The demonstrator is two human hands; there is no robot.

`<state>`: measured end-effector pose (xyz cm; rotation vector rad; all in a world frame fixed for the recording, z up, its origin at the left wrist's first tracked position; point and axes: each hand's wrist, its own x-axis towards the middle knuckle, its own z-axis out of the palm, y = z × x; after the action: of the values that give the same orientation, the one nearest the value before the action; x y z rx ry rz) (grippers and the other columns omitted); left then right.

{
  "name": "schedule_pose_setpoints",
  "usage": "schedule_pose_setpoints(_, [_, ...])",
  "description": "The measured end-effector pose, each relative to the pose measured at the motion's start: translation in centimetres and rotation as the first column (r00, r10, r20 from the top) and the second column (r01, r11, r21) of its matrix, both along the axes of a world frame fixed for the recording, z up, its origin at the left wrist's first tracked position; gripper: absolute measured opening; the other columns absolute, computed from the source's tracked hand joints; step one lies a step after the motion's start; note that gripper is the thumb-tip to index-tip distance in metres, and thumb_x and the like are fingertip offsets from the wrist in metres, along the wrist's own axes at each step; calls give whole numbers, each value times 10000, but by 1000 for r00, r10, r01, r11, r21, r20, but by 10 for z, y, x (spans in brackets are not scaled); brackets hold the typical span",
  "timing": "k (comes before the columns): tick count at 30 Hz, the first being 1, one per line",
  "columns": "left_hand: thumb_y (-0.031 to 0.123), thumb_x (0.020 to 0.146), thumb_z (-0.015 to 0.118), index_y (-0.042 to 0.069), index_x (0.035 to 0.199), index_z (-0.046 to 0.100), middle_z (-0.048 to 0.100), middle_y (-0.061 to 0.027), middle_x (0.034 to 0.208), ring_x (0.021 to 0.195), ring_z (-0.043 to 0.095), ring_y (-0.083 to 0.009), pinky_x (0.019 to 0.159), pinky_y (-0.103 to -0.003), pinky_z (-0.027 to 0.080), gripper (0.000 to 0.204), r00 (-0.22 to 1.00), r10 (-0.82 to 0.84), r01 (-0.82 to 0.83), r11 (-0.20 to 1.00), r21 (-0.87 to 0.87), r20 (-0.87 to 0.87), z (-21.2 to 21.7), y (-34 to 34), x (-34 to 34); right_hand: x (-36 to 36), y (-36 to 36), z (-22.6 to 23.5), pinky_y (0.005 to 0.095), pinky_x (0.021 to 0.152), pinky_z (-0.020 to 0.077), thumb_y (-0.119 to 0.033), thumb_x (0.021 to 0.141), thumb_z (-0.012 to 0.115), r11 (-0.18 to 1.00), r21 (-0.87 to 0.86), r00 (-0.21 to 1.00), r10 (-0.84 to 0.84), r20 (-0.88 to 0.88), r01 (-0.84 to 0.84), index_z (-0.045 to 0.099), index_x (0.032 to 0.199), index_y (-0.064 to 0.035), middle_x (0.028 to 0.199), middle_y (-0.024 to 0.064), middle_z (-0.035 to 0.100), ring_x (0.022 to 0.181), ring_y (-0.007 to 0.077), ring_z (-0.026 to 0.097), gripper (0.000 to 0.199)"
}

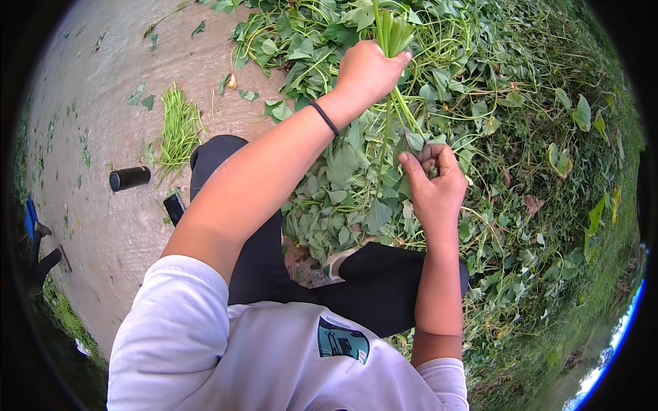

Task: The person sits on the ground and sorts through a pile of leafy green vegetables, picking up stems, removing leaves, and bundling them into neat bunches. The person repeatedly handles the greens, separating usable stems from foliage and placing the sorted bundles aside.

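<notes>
My left hand (369, 70), upper centre of frame, grips a stem bunch (392, 31) upright, keeping stalks aligned. My right hand (433, 183), just below, pinches a leaf (413, 142) on them, above the leaf pile (343, 198).

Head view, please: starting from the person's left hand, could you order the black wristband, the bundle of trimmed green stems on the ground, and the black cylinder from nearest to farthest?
From the left hand:
1. Black wristband, on that hand's own wrist.
2. Bundle of trimmed green stems, on bare ground to the left.
3. Black cylinder, lying farther left, beyond the bundle.
</notes>
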<state>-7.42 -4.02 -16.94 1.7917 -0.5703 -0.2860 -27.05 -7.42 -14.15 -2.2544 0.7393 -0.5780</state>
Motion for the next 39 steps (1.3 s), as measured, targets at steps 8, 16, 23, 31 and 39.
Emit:
schedule_pose_setpoints(8, [369,794,647,47,833,686,656,-180,733,722,639,-362,680,-421,512,327,998,-69,68,998,17,17,10,-2,-16,24,0,-11,358,449,453,-168,784,700,786,-616,996,-12,-84,-42,547,759,-59,686,82,569,517,278,577,190])
schedule_pose_setpoints(16, [380,814,658,80,937,681,658,-159,727,706,645,-335,664,-394,507,325,990,-140,141,978,155,-16,4,3,-28,13,8,2,331,408,347,-2,677,705,745,-608,918,391,65,-275,551,715,-50,593,55,420,435,217,441,166])
schedule_pose_setpoints(23, [383,825,640,41,840,667,651,-175,726,713,639,-358,680,-433,505,343,998,-60,57,976,210,7,-7,-5,-2,-22,59,18,318,409,349,-8,678,686,706,-403,755,653,54,-582,529,699,-37,587,59,420,444,214,429,161])
schedule_pose_setpoints(31, [369,803,659,46,800,681,656,-168,704,700,642,-348,677,-410,505,324,998,14,-12,1000,21,-64,3,2,15,-20,-10,29,275,539,393,-36,716,750,981,-182,995,-53,81,67,494,725,-23,661,52,467,575,159,434,257])
schedule_pose_setpoints(39, [347,800,655,53,805,678,644,-164,679,666,633,-342,647,-404,503,295,996,-71,64,991,-119,-56,9,-1,2,6,-25,0,313,667,469,-92,807,672,965,-243,992,79,-102,-102,660,969,2,856,106,574,715,220,567,188])
